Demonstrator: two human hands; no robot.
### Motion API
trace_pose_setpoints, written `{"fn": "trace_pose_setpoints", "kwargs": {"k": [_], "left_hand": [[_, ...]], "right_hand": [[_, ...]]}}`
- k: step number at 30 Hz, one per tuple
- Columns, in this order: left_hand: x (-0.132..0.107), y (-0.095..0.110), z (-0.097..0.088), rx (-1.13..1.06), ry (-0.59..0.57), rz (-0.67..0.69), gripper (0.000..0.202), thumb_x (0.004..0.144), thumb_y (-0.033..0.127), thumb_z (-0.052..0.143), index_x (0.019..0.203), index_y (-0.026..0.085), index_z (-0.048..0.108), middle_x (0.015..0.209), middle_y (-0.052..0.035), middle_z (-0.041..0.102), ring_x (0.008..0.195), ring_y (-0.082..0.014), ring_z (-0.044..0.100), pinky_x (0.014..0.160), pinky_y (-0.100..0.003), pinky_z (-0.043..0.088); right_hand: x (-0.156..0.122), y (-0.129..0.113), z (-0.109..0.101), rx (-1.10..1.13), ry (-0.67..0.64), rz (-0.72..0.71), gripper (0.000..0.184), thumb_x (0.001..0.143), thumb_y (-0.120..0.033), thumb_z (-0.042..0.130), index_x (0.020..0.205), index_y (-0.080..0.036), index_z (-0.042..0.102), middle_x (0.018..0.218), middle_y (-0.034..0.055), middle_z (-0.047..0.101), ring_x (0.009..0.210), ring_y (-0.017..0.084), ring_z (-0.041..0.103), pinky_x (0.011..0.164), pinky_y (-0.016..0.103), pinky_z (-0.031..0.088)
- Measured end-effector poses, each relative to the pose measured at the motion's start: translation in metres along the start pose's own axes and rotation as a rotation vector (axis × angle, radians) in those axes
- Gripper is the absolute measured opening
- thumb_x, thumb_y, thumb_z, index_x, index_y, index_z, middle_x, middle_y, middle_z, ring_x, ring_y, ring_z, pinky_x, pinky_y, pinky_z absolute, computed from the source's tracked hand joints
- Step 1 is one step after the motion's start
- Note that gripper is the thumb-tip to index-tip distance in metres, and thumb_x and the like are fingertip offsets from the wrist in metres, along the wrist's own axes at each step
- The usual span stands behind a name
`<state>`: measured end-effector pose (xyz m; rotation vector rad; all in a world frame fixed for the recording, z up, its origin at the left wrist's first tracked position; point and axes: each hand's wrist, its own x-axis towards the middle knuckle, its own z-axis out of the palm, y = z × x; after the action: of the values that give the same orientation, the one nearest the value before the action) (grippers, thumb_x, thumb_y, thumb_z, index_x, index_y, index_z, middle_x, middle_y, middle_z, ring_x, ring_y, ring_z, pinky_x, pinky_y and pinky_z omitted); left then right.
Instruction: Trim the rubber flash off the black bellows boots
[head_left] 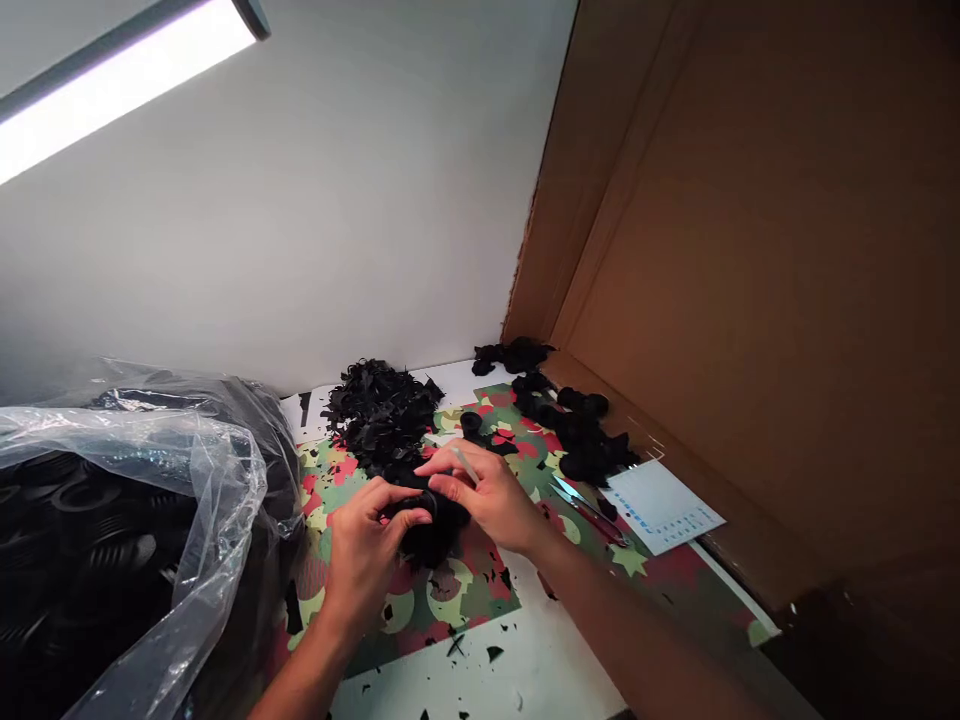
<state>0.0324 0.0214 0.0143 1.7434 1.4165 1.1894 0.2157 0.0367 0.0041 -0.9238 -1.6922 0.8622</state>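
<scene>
My left hand (373, 530) is closed, thumb and fingers pinching a black ring-shaped rubber part (429, 502). Close against it is my right hand (484, 493), also closed, with a thin pale stick-like tool (465, 465) showing between the fingers. The tool's working end is hidden, so its kind cannot be made out. Under both hands lies a dark heap of black pieces (433, 545) on a camouflage-patterned sheet (390, 610). A small black rubber part (471, 425) stands just beyond the right hand.
A clear plastic bag (225, 480) full of black ribbed rubber parts (90, 510) sits at left. Black shreds (382, 405) are piled at the back. More black pieces (581, 430) line the cardboard wall (750, 300). Scissors (592, 510) and a white printed card (665, 507) lie at right.
</scene>
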Motion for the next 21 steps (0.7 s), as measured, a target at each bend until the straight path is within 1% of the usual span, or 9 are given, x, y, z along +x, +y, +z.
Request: {"fn": "trace_pose_setpoints", "kwargs": {"k": [2, 4, 6, 7, 8, 10, 14, 17, 21], "left_hand": [[-0.001, 0.000, 0.000, -0.030, 0.014, -0.037, 0.009, 0.067, 0.033, 0.080, 0.069, 0.024, 0.081, 0.062, 0.0008, 0.069, 0.058, -0.0157, 0.058, 0.057, -0.026, 0.044], [-0.001, 0.001, -0.001, -0.104, 0.023, -0.114, 0.012, 0.066, 0.034, 0.080, 0.071, 0.024, 0.082, 0.065, -0.0002, 0.072, 0.061, -0.0160, 0.060, 0.059, -0.026, 0.046], [-0.001, 0.002, -0.002, -0.213, 0.019, -0.205, 0.016, 0.063, 0.033, 0.081, 0.075, 0.023, 0.083, 0.067, -0.0006, 0.073, 0.062, -0.0160, 0.061, 0.059, -0.025, 0.047], [-0.001, 0.003, -0.002, -0.267, 0.014, -0.241, 0.019, 0.061, 0.032, 0.082, 0.077, 0.022, 0.083, 0.067, -0.0004, 0.073, 0.061, -0.0156, 0.061, 0.058, -0.024, 0.047], [0.000, 0.004, -0.002, -0.312, 0.008, -0.266, 0.022, 0.059, 0.031, 0.083, 0.079, 0.022, 0.083, 0.066, -0.0001, 0.072, 0.061, -0.0151, 0.061, 0.058, -0.024, 0.048], [0.001, 0.006, -0.002, -0.372, 0.010, -0.288, 0.025, 0.057, 0.028, 0.084, 0.081, 0.021, 0.083, 0.066, 0.0004, 0.071, 0.060, -0.0143, 0.060, 0.058, -0.023, 0.048], [0.000, 0.009, -0.002, -0.395, 0.032, -0.276, 0.026, 0.054, 0.026, 0.086, 0.079, 0.021, 0.083, 0.067, -0.0002, 0.072, 0.062, -0.0149, 0.060, 0.060, -0.024, 0.050], [-0.001, 0.006, -0.001, -0.412, 0.036, -0.294, 0.026, 0.054, 0.027, 0.088, 0.079, 0.020, 0.083, 0.067, -0.0004, 0.072, 0.062, -0.0143, 0.060, 0.060, -0.023, 0.049], [0.000, -0.001, 0.003, -0.585, 0.030, -0.395, 0.033, 0.052, 0.035, 0.093, 0.078, 0.019, 0.083, 0.061, 0.0004, 0.068, 0.057, -0.0117, 0.054, 0.056, -0.021, 0.044]], "right_hand": [[-0.001, 0.001, 0.002, -0.077, 0.015, -0.027, 0.016, 0.094, -0.027, 0.063, 0.081, -0.022, 0.071, 0.089, 0.0049, 0.069, 0.084, 0.019, 0.066, 0.076, 0.029, 0.053], [0.000, 0.006, -0.003, -0.236, 0.157, 0.020, 0.022, 0.092, -0.029, 0.063, 0.070, -0.023, 0.063, 0.078, 0.0039, 0.066, 0.073, 0.019, 0.063, 0.071, 0.029, 0.051], [0.001, 0.012, -0.009, -0.323, 0.298, 0.121, 0.016, 0.089, -0.027, 0.060, 0.074, -0.024, 0.059, 0.074, 0.0027, 0.065, 0.070, 0.019, 0.062, 0.069, 0.030, 0.049], [0.002, 0.015, -0.011, -0.296, 0.316, 0.172, 0.010, 0.089, -0.026, 0.058, 0.079, -0.024, 0.060, 0.076, 0.0025, 0.067, 0.069, 0.019, 0.063, 0.068, 0.030, 0.049], [0.002, 0.016, -0.012, -0.227, 0.289, 0.214, 0.007, 0.089, -0.027, 0.056, 0.086, -0.024, 0.061, 0.078, 0.0025, 0.068, 0.070, 0.019, 0.064, 0.068, 0.029, 0.050], [0.001, 0.014, -0.009, -0.025, 0.167, 0.275, 0.014, 0.091, -0.032, 0.055, 0.093, -0.022, 0.064, 0.079, 0.0023, 0.070, 0.070, 0.018, 0.065, 0.067, 0.029, 0.051], [-0.003, 0.002, 0.006, 0.230, -0.048, 0.336, 0.033, 0.086, -0.052, 0.067, 0.083, -0.019, 0.068, 0.071, -0.0006, 0.065, 0.064, 0.014, 0.057, 0.060, 0.026, 0.045], [-0.004, -0.003, 0.011, 0.259, -0.032, 0.316, 0.031, 0.082, -0.051, 0.073, 0.078, -0.020, 0.070, 0.075, -0.0004, 0.065, 0.070, 0.015, 0.057, 0.067, 0.029, 0.045], [-0.002, -0.004, 0.010, 0.295, 0.008, 0.292, 0.031, 0.083, -0.049, 0.072, 0.071, -0.020, 0.070, 0.076, 0.0000, 0.063, 0.076, 0.017, 0.057, 0.077, 0.032, 0.045]]}}
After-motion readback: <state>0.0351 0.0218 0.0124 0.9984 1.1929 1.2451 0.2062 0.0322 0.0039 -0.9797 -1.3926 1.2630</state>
